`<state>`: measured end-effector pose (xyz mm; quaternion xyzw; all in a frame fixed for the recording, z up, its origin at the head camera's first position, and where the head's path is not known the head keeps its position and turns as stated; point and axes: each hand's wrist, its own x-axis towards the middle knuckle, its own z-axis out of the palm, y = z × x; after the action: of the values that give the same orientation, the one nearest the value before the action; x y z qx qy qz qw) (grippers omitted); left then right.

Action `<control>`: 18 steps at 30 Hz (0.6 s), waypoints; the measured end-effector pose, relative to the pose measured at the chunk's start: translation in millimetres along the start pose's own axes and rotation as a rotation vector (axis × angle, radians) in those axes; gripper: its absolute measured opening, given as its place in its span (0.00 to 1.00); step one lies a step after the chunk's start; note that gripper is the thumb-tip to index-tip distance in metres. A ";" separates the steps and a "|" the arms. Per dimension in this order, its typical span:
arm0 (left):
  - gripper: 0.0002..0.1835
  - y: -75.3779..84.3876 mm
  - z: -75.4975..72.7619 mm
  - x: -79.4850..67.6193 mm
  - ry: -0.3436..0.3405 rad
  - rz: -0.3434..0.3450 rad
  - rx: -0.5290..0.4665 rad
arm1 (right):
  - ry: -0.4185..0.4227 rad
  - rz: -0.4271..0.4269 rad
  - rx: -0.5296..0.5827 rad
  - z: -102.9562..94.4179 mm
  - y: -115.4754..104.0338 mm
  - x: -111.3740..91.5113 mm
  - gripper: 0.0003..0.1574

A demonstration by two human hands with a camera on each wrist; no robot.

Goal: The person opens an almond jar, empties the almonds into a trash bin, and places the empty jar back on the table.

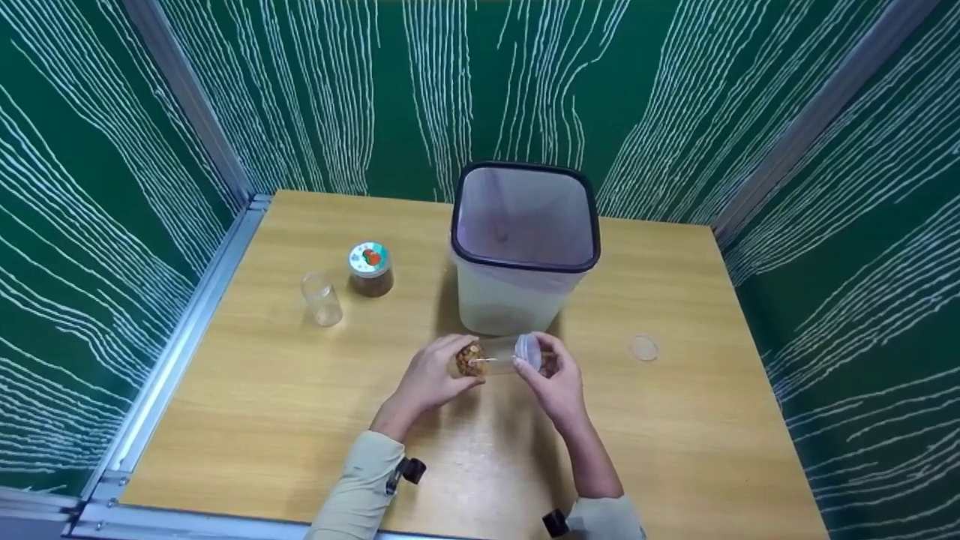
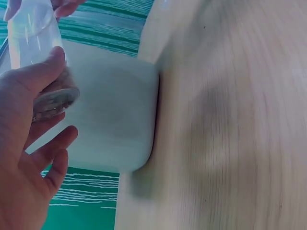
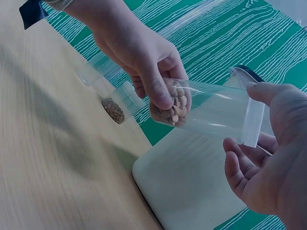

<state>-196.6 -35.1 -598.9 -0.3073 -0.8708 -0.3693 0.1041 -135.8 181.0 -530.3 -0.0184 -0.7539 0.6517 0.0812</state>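
Observation:
A clear plastic jar (image 1: 496, 355) is held on its side above the table, in front of the tall bin. Brown nut-like pieces (image 3: 178, 103) lie at its bottom end. My left hand (image 1: 435, 375) grips that end, thumb on one side and fingers on the other. With thumb and fingers, my right hand (image 1: 559, 382) holds the whitish translucent lid (image 3: 254, 120) at the jar's mouth. How tightly the lid sits cannot be told. In the left wrist view, my left hand (image 2: 29, 110) is around the jar's base (image 2: 55, 100).
A tall white bin (image 1: 510, 296) with a dark rim stands just beyond my hands. To the left are an empty clear jar (image 1: 322, 301) and a jar with a strawberry-printed lid (image 1: 370, 262). A clear disc (image 1: 643, 347) lies on the wooden table (image 1: 697, 435) at right. Green walls surround the table.

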 end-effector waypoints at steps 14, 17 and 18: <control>0.32 2.8 13.0 1.8 0.182 0.100 0.019 | 0.240 0.045 -0.030 10.0 2.7 -4.3 0.19; 0.32 3.3 13.1 5.8 0.176 0.081 0.008 | 0.232 0.022 0.005 8.4 5.1 -1.5 0.20; 0.32 3.5 12.9 6.9 0.173 0.078 0.003 | 0.229 0.015 0.012 8.0 6.1 -0.6 0.21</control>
<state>-199.3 -20.9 -603.2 -0.3078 -0.8465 -0.3889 0.1937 -136.9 173.9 -537.4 -0.0981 -0.7355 0.6505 0.1622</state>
